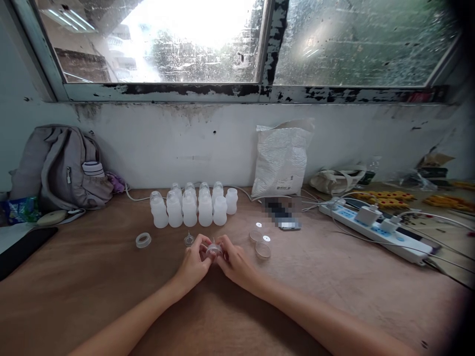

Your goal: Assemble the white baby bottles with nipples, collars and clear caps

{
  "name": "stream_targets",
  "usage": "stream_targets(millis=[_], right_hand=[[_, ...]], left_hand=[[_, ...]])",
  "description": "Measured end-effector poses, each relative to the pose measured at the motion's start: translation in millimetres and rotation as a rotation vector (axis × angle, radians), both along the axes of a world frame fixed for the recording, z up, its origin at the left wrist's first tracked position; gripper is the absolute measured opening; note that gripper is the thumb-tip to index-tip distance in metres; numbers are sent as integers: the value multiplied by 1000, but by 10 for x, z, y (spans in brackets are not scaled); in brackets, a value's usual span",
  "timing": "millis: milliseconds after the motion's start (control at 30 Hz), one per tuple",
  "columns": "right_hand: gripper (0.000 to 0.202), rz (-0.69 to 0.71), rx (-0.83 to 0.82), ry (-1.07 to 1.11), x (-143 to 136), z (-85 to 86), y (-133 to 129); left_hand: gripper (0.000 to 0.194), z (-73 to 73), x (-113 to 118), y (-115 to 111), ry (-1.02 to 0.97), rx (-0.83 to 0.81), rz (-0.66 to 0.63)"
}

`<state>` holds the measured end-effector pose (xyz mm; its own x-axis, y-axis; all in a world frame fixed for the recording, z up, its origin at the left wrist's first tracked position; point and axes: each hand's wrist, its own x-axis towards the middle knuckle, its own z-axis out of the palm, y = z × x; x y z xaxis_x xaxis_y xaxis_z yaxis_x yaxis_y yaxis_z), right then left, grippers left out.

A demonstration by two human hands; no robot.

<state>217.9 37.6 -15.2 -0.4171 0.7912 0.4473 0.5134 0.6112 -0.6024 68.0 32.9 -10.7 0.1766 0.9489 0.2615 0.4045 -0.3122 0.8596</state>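
Note:
Both of my hands meet over the brown table (208, 316), fingers pinched around one translucent bottle collar ring (214, 250). My left hand (193, 261) grips its left side and my right hand (234, 261) its right side. A thin pointed tip, like a bottle nipple's, shows above the ring; fingers hide much of the rest. Just beyond my left hand a clear nipple (189, 239) stands on the table. Farther left lies another collar ring (143, 240). Behind stand several frosted baby bottles (190, 212), most with clear domed tops. At least two, such as one baby bottle (220, 211), lack domes.
Right of my hands lie two clear round caps (263, 250) and two small white discs (266, 239). A phone (289, 223), white pouch (280, 163) and power strip (378, 232) with cables are beyond. A grey backpack (63, 168) leans at the left.

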Motion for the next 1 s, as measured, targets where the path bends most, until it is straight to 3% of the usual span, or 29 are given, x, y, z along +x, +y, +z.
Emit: stream_targets(millis=[100, 233, 467, 633, 700, 800, 1000], right_hand=[[23, -18, -36, 57, -1, 39, 1], [10, -16, -23, 86, -1, 62, 1], [7, 3, -26, 96, 5, 50, -4], [6, -2, -32, 115, 14, 72, 0], [1, 20, -57, 146, 19, 99, -6], [11, 94, -96, 165, 34, 147, -30], [17, 219, -37, 113, 67, 157, -80]], left_hand=[[14, -5, -1, 0, -58, -27, 3], [11, 38, -5, -41, -114, -65, -51], [8, 75, -11, -87, 46, 59, -55], [5, 73, -15, -69, 50, 26, -36], [5, 72, -11, -65, 43, 28, -13], [12, 61, -8, -63, 45, 41, 17], [4, 18, -23, -34, 57, 36, 14]])
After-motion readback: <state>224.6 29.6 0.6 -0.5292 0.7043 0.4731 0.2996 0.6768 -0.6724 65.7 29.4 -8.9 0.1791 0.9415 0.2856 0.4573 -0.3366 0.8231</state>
